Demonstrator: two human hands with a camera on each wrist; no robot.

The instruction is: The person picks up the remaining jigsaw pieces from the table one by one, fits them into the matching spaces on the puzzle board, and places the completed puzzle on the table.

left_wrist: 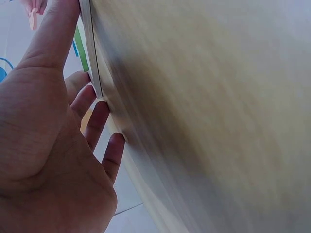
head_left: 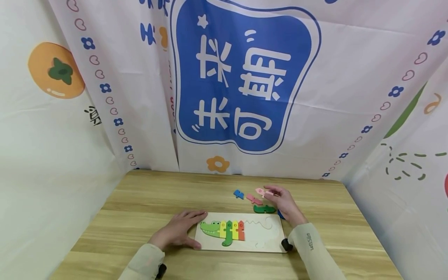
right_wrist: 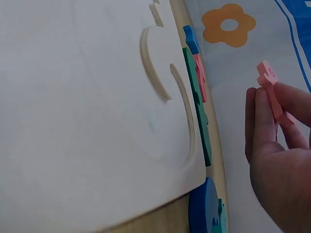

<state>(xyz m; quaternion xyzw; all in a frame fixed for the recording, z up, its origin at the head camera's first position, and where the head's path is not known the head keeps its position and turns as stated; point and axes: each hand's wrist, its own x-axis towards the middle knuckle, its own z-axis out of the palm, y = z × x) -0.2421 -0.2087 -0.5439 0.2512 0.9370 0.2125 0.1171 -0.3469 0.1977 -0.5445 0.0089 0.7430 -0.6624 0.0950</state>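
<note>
Right hand pinches a pale pink piece above a half-filled crocodile board.

A wooden table (head_left: 140, 202) fills the lower part of the head view, with a printed banner (head_left: 217, 164) behind it. At lower centre lies a thin, pale board (head_left: 264, 235). The left hand (head_left: 179, 229) is spread against its left end, the thumb by the lower left corner and the fingers by the upper left. It probably rests there to keep the board from sliding.

The right hand (head_left: 284, 202) is right of centre, beyond the board's far edge, pinching the pale pink piece (head_left: 260, 191) between thumb and fingers. In the right wrist view the piece stands clear of the fingertips at one end, a hold that seems suited to turning or lowering it.

The board is a shallow holder. Its left half contains a green crocodile head (head_left: 210, 229), then upright strips: yellow, green with a leg, yellow, and red-orange. The right half is bare, showing a curled tail outline.

Loose pieces lie just beyond the board's far edge, apparently left within the right hand's reach: a small blue piece (head_left: 238, 194), a darker pink piece (head_left: 254, 200) and a long green piece (head_left: 264, 209). A larger blue piece (right_wrist: 200, 208) sits by the board's far right corner, with a teal piece (right_wrist: 222, 216) beside it, partly hidden.
</note>
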